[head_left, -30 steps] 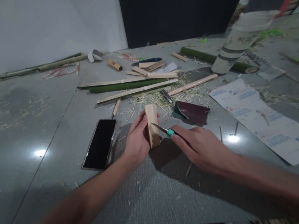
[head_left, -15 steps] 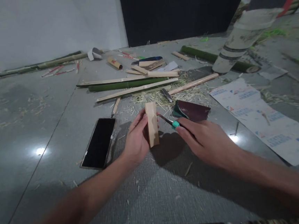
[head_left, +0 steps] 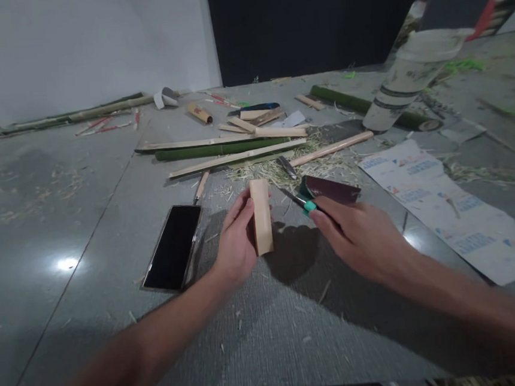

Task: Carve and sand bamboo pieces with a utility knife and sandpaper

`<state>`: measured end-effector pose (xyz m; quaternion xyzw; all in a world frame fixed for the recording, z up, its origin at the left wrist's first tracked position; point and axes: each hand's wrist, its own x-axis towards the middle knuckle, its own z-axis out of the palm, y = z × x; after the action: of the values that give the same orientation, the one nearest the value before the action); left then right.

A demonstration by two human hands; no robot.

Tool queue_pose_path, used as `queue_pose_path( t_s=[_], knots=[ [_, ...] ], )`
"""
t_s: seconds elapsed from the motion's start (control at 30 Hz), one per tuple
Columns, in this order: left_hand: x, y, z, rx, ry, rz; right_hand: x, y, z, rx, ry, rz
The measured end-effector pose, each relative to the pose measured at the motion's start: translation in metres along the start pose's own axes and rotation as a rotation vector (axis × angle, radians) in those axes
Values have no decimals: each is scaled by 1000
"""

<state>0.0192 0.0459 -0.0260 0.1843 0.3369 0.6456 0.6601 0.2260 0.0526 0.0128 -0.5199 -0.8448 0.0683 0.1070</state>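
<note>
My left hand (head_left: 238, 236) is closed around a short, pale strip of split bamboo (head_left: 262, 216), held upright with the thumb along its left edge. My right hand (head_left: 355, 232) grips a slim knife (head_left: 294, 198) with a dark blade and a green collar; the rest of its handle is hidden in the fist. The blade points up and left towards the strip, with a gap between them. Just beyond the right hand lies a dark red folded sheet (head_left: 331, 187). A phone (head_left: 172, 247) with a black screen lies left of my left hand.
Ahead lie long bamboo strips (head_left: 236, 157), a hammer (head_left: 286, 166) with a wooden handle, and bamboo shavings (head_left: 260, 172). A white bucket (head_left: 399, 84) stands at the back right, near a green bamboo pole (head_left: 344, 99). Printed white paper (head_left: 457, 211) covers the floor at right.
My right hand has drawn the knife slightly right, so the tip is now apart from the bamboo strip. The left hand keeps hold of the strip, nearly unmoved.
</note>
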Motion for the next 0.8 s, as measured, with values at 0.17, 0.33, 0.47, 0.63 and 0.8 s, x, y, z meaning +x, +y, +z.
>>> queue_pose_path(
  t_s=[0.17, 0.33, 0.47, 0.63, 0.8],
  knots=[
    [-1, 1, 0, 26, -25, 3, -5, -8, 3, 13, -80, -88],
    [-2, 3, 2, 59, -27, -6, -6, -13, 6, -33, -107, -78],
    [-2, 3, 3, 38, -27, -14, -5, -11, 5, -53, -92, -43],
    [-1, 2, 2, 55, -7, 1, -3, -4, 2, -37, -29, 7],
    [0, 0, -1, 36, -22, -12, -1, -1, 0, 165, 37, -3]
  ],
)
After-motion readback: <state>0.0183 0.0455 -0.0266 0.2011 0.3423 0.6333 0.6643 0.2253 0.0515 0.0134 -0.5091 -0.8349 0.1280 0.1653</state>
